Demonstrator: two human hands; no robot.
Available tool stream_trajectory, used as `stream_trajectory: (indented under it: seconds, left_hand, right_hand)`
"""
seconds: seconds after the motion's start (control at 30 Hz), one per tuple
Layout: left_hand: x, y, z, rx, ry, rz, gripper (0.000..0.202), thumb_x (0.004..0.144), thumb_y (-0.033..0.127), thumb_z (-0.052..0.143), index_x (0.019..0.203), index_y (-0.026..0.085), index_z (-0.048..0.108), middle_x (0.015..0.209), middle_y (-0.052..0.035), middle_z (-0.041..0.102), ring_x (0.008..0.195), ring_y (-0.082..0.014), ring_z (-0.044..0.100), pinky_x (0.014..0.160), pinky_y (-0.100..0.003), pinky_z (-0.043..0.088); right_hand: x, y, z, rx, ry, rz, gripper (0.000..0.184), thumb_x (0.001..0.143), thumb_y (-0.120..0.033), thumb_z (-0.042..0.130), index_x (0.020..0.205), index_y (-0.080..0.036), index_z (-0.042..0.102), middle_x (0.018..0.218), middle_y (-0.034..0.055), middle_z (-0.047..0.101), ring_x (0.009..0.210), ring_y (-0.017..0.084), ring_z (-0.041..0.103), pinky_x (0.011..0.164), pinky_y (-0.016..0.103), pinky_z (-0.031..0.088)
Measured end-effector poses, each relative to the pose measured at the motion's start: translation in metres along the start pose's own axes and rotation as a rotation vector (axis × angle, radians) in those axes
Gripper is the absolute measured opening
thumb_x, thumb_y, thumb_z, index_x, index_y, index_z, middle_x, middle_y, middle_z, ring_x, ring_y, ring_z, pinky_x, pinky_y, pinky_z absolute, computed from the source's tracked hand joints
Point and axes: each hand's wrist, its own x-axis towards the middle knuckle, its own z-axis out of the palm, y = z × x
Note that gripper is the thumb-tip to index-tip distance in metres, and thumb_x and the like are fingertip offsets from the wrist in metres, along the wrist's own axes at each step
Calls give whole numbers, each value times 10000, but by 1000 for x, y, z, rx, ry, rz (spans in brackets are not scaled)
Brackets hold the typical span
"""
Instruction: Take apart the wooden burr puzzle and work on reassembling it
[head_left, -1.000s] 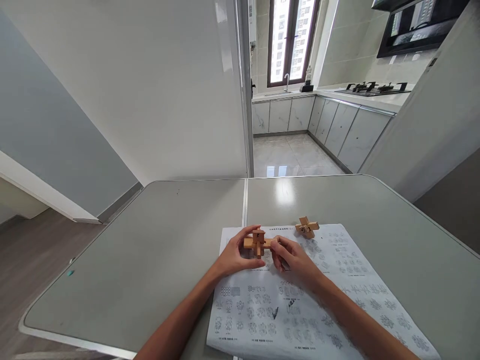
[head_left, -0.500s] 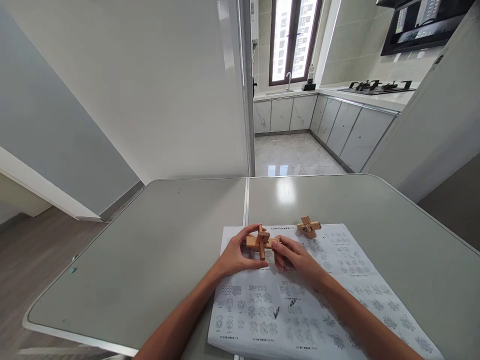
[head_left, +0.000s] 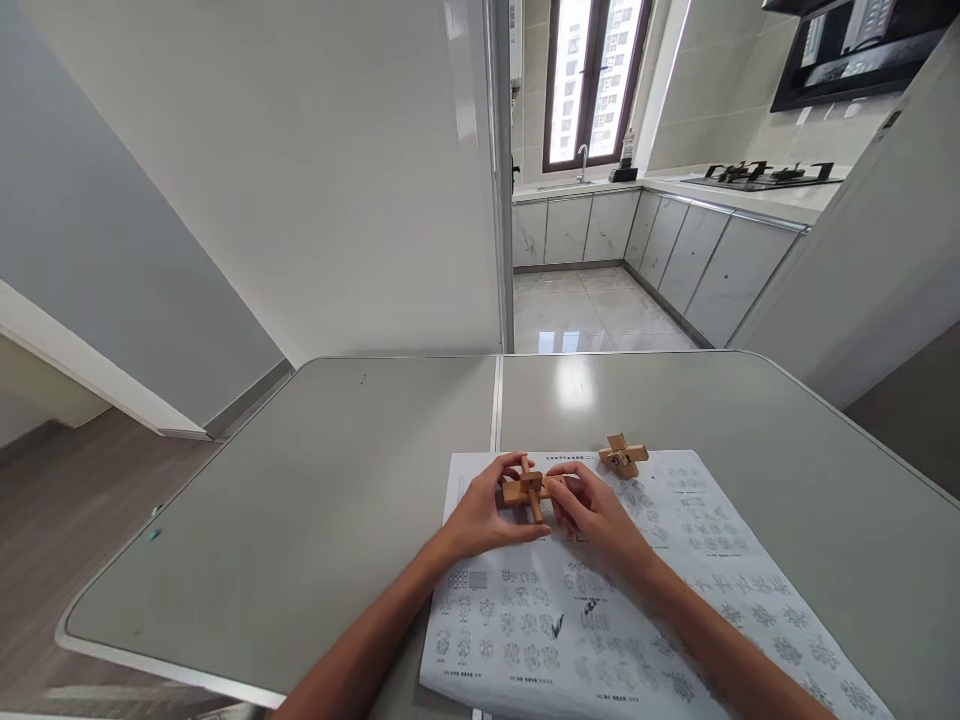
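Note:
Between my two hands is a wooden interlocking puzzle (head_left: 531,488) made of crossed bars, held just above a printed sheet. My left hand (head_left: 491,510) grips it from the left, index finger at the top of the upright bar and thumb near its lower end. On the other side, my right hand (head_left: 589,505) pinches the end of the puzzle's right-hand bar between thumb and fingers. Some of the right fingertips are hidden behind the thumb. A second wooden puzzle (head_left: 623,456), also of crossed bars, rests at the sheet's far edge, beyond my right hand.
The paper sheet (head_left: 540,640), printed with rows of small diagrams and a pen tick, lies under both hands. It covers part of a grey table (head_left: 337,480) with a seam down the middle. A small green bit (head_left: 154,535) sits near the left edge.
The held puzzle has tilted, its upright bar now leaning with the lower end to the right. My right index finger has risen. The view has shifted slightly.

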Motion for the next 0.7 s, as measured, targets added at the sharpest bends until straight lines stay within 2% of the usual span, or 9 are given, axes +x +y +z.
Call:
stream_trajectory:
  seconds: [0.17,0.43,0.7]
  left_hand:
    - [0,-4,1,34,13,30,862,655,342,932,1400,276,503,1346,-95,614,1168,-294,639,1036,-469,522]
    - [0,-8,1,38,-7,19,902,673,395,927,1452,276,491,1391,-103,610,1212,-313,632,1066,-471,506]
    - [-3,-11,4,282,-32,95,1021,779,483,847,1611,303,284,1567,-141,459,1444,-383,414,1190,-558,359]
  right_hand:
    - [-1,-2,-2,-59,-1,2,511,889,-708,629,1026,-217,586,612,-51,553,509,133,493,510,273,406]
    - [1,-1,-7,-150,18,-2,518,890,-707,620,1012,-204,596,580,-67,498,494,116,410,479,255,308]
    - [4,5,-7,-87,20,7,518,879,-701,645,1014,-204,591,569,-59,535,475,123,467,468,257,364]
